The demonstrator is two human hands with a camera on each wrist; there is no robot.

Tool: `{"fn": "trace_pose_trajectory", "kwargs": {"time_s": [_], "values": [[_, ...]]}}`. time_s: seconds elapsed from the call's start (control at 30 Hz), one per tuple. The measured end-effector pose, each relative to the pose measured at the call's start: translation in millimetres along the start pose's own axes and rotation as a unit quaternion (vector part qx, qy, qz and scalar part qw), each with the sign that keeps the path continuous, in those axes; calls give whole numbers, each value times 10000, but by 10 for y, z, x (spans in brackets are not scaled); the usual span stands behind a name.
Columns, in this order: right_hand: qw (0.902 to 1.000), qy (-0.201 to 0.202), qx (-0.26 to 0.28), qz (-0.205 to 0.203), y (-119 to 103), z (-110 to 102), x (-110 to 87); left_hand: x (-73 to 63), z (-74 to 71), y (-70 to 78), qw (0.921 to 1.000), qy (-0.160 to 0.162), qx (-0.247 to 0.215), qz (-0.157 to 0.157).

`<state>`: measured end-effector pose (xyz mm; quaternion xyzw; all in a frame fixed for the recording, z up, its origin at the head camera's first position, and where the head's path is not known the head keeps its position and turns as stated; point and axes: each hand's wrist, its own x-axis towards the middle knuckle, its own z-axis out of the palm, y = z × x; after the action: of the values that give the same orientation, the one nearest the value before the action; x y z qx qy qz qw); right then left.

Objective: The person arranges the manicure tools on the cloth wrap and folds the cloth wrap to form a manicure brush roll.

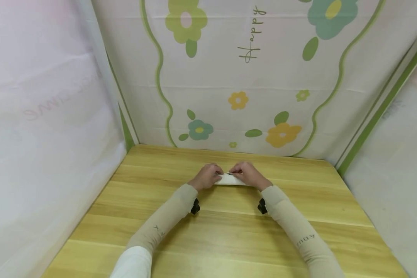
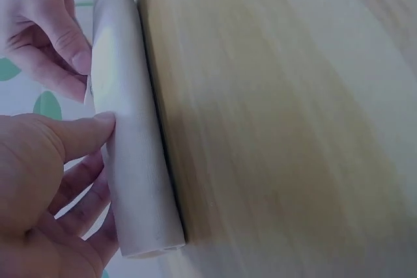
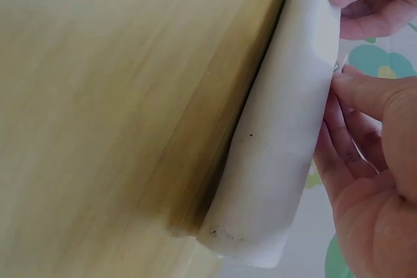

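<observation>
A white cloth-like roll [image 1: 231,180] lies crosswise on the wooden table, its long side towards me. My left hand [image 1: 206,177] grips the far edge near the middle; in the left wrist view its thumb presses on the roll [image 2: 140,167] and the other fingers curl behind. Close beside it, my right hand [image 1: 249,175] pinches a small pale strip [image 1: 228,173] at that same edge. A tiny metallic-looking bit shows by the right thumb in the right wrist view; its kind is unclear. The roll's far side is mostly hidden by the fingers.
The wooden table [image 1: 222,235] reaches a printed flower curtain [image 1: 208,77] at the back. White cloth walls stand at the left [image 1: 48,154] and right [image 1: 392,166]. A black wrist device [image 1: 195,206] hangs under each forearm.
</observation>
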<state>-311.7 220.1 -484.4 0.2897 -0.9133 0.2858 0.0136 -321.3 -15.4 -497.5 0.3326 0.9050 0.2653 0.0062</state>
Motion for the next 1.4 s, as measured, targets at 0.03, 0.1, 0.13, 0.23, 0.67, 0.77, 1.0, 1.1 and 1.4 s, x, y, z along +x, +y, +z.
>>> {"fn": "trace_pose_trajectory", "kwargs": {"time_s": [0.03, 0.1, 0.13, 0.23, 0.67, 0.77, 1.0, 1.1, 1.4], "values": [[10000, -11, -9, -21, -10, 0, -3, -4, 3, -2, 10000, 30, -16, -19], [9999, -37, -99, -31, -24, 4, -7, -13, 7, 4, 9999, 91, -36, -65], [9999, -51, -158, -25, -29, 8, -9, -18, 8, 6, 9999, 115, -44, -87], [9992, -47, -407, -41, -43, 24, -23, -34, 2, 28, 9994, 149, -197, -227], [9922, 113, -1072, -623, -64, 103, -99, -69, 55, 85, 9978, 181, -494, -415], [9918, -58, -1104, -642, -115, 57, -73, -47, 57, 74, 9976, 201, -512, -426], [9953, -282, -866, -344, -32, -78, -6, 0, 55, 78, 9979, 208, -497, -361], [9966, -472, -629, -238, 15, -155, -53, -2, 60, 73, 9989, 130, -416, -197], [9857, -1226, -920, 699, -89, -479, -447, -234, -55, -7, 9986, -80, 340, 389]]}}
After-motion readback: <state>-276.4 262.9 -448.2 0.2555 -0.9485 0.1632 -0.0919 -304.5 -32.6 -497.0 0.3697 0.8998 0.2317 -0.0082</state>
